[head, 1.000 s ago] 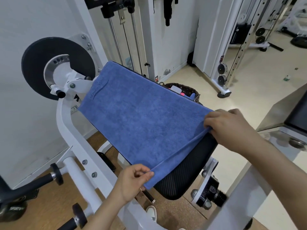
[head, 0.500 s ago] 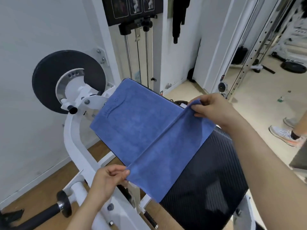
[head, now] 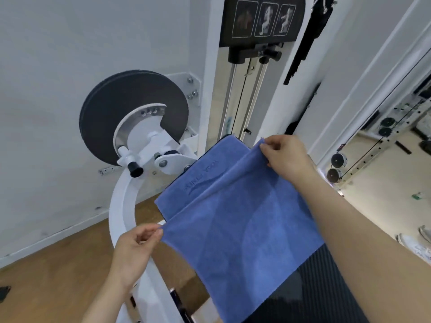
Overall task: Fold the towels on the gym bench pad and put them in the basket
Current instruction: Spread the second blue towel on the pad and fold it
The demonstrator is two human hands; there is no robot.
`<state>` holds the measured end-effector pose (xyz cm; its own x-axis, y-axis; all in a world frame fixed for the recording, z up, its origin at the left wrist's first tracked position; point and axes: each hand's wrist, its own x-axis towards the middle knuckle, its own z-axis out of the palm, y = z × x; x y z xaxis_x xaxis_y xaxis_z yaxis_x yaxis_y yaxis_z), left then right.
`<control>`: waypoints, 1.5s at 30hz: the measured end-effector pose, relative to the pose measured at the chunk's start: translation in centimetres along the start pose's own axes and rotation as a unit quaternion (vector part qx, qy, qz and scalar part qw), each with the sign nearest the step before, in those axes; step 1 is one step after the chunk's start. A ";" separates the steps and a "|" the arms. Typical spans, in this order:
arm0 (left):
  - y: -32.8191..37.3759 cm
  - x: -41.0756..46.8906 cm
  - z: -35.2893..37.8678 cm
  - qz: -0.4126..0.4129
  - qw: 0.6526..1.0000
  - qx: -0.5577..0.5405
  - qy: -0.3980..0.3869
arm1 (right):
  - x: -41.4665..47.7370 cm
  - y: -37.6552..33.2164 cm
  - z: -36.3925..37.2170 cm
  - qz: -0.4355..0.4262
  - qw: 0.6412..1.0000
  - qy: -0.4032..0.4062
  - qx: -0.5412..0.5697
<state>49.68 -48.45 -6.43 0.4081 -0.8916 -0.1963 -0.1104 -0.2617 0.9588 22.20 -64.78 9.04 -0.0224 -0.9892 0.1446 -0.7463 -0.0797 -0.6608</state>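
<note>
A blue towel (head: pixel 235 220) lies on the black ribbed gym bench pad (head: pixel 310 290), half folded over itself toward the far end. My left hand (head: pixel 135 250) pinches the near-left corner of the folded-over layer. My right hand (head: pixel 286 157) pinches the other corner, held near the towel's far edge. The lower layer with an embossed logo shows at the upper left. The basket is hidden from view.
The white curved machine frame (head: pixel 121 206) and a black round disc (head: pixel 133 113) stand left of the pad. A weight-stack column (head: pixel 247 94) rises behind. Wooden floor (head: pixel 58 276) lies at lower left; a pair of shoes (head: pixel 417 241) is at the right edge.
Both hands carried the towel's near edge up and over toward the far end, laying it over the rest. The camera tilted up, and the basket left the view.
</note>
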 end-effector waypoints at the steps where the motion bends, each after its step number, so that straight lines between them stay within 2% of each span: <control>1: 0.0 1.0 -0.2 -0.003 1.000 -0.007 0.007 | 0.9 -0.5 0.9 -0.008 1.000 0.000 -0.016; 8: -0.6 7.6 -0.2 -0.006 0.998 -0.024 0.058 | 6.8 -2.0 6.5 -0.049 0.993 0.015 -0.107; 14: -2.5 11.1 1.9 -0.046 0.997 -0.015 0.055 | 10.0 -0.6 9.9 -0.055 0.986 0.001 -0.157; 18: -3.2 11.8 2.1 -0.050 0.997 -0.014 0.057 | 10.6 -0.1 11.1 -0.064 0.978 0.023 -0.195; 23: -3.8 12.4 1.9 -0.047 0.999 0.005 0.019 | 10.9 -0.2 11.9 -0.088 0.964 0.024 -0.249; 28: -3.6 12.7 1.8 -0.063 0.998 -0.007 0.017 | 11.9 0.1 11.4 -0.125 0.952 -0.032 -0.278; 36: -2.1 11.3 0.9 -0.020 0.997 0.049 0.056 | 11.3 -1.4 10.1 -0.092 0.941 -0.064 -0.319; 45: 3.0 7.7 -2.9 0.056 0.998 0.015 0.001 | 4.0 -1.3 1.4 -0.074 0.972 -0.058 -0.217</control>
<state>55.13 -54.99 -4.50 0.3933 -0.9152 -0.0883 -0.1825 -0.1718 0.9681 24.00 -68.78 9.43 0.1625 -0.9803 0.1124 -0.9467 -0.1870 -0.2623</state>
